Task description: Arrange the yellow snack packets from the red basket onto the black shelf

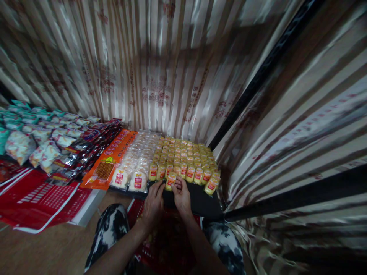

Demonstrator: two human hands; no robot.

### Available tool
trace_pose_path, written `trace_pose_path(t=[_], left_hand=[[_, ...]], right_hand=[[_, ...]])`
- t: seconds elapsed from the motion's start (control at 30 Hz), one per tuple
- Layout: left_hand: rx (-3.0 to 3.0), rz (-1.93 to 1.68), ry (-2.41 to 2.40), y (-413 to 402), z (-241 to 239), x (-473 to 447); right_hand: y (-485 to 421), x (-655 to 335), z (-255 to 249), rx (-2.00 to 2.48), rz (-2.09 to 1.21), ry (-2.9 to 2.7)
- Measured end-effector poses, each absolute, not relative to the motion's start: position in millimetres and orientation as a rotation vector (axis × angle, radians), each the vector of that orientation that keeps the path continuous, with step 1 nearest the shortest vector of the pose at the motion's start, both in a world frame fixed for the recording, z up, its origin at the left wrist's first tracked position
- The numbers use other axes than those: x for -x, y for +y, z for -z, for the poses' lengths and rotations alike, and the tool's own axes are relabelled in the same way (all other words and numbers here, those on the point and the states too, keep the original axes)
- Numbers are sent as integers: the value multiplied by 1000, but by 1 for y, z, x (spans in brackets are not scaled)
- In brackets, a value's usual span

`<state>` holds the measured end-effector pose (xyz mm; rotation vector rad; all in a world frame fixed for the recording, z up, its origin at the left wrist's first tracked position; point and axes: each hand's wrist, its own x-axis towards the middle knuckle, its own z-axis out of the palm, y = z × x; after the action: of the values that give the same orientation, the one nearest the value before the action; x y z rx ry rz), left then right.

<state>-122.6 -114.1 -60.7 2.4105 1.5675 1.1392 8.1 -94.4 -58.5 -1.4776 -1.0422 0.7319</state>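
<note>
Between my two hands is a small yellow wrapped snack cake [171, 180] with a red and white label, upright at the front of the rows. My left hand [153, 202] pinches its lower left side, fingers closed. My right hand [182, 195] grips its right side with thumb and fingers. Behind it, matching yellow packs [183, 154] stand in several close rows on a black shelf [200, 200]. One pack [211, 185] at the right end of the front leans out of line. Left of these are rows of clear-wrapped white round cakes [138, 181].
Farther left lie an orange snack bag [107, 164], dark packets [91, 143] and teal-and-white packets [43, 114]. A red bag [43, 198] sits below them. Striped curtains [160, 68] hang behind and right, with a black post [243, 103] at the right corner.
</note>
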Motion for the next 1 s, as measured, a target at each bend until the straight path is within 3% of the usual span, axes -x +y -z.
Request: trace_pose_path(t=[0.43, 1.0], left_hand=[[-2636, -916, 1756, -78, 68, 121], [-2672, -875, 1736, -79, 67, 121]], right_hand=[[-86, -1, 56, 1593, -492, -1260], [-86, 7, 69, 1625, -171, -1495]])
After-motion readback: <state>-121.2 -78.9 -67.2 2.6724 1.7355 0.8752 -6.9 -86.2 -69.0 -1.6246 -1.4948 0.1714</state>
